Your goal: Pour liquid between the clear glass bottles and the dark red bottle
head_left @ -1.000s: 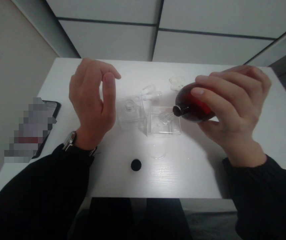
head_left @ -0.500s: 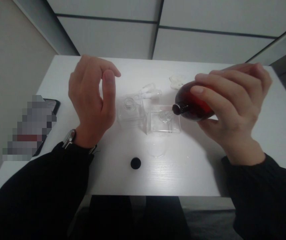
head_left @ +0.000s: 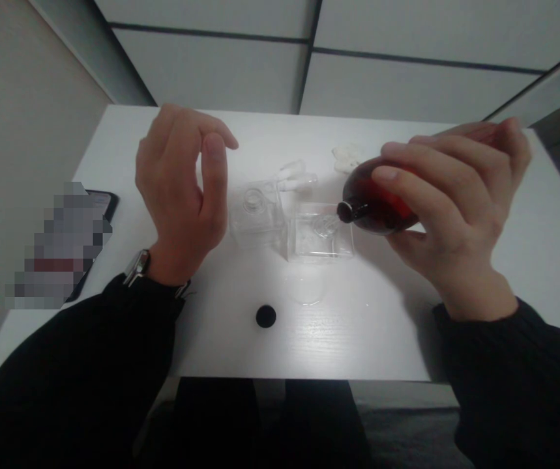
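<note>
My right hand (head_left: 456,189) grips a dark amber bottle (head_left: 387,195), tilted so its uncapped black neck points left and toward me. The bottle's mouth hangs over the right edge of a clear rectangular box (head_left: 319,246). Inside that box lies a clear, glinting shape; whether it is liquid or plastic I cannot tell. My left hand (head_left: 182,176) is raised over the table's left part, loosely curled, with a gap between thumb and index finger and nothing visible in it. To its right stands a clear square bottle (head_left: 255,215) with a round open neck. Some left fingers are hidden.
A black round cap (head_left: 266,316) lies near the front of the white table (head_left: 358,345). Clear plastic tubes (head_left: 299,179) and a whitish crumpled piece (head_left: 347,158) lie farther back. A clear ring-like mark (head_left: 306,291) shows before the box. At left lies a phone (head_left: 106,202), partly blurred.
Both hands hold nearly the same poses, and the bottle stays tilted over the box. The whole view has shifted very slightly.
</note>
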The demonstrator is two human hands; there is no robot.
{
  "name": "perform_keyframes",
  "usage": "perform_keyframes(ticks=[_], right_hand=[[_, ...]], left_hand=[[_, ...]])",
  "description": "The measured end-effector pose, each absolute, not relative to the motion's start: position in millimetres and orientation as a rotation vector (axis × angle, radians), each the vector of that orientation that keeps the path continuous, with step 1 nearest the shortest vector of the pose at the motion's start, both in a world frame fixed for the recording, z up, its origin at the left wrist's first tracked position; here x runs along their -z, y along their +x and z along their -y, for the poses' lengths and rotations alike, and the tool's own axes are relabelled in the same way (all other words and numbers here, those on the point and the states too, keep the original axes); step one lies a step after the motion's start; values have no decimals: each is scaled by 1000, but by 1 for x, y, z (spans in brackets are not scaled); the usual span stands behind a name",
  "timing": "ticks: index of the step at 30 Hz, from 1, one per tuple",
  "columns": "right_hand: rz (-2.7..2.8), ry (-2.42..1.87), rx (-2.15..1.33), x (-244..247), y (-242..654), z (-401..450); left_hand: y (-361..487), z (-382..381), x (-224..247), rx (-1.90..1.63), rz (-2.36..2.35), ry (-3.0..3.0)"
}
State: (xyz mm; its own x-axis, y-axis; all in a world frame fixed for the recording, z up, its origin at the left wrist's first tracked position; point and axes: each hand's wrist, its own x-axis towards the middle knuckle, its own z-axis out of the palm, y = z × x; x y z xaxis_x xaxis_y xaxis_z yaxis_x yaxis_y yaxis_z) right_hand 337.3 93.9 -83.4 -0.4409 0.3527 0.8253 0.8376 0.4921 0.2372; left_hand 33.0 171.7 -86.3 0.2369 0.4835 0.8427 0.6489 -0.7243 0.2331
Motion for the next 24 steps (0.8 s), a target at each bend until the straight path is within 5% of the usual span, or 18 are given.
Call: perform_keyframes(ticks=[24], right_hand=[[2023,-977,769,85,339,-94]], left_hand=[[35,-168,83,1504,1156,-2357]])
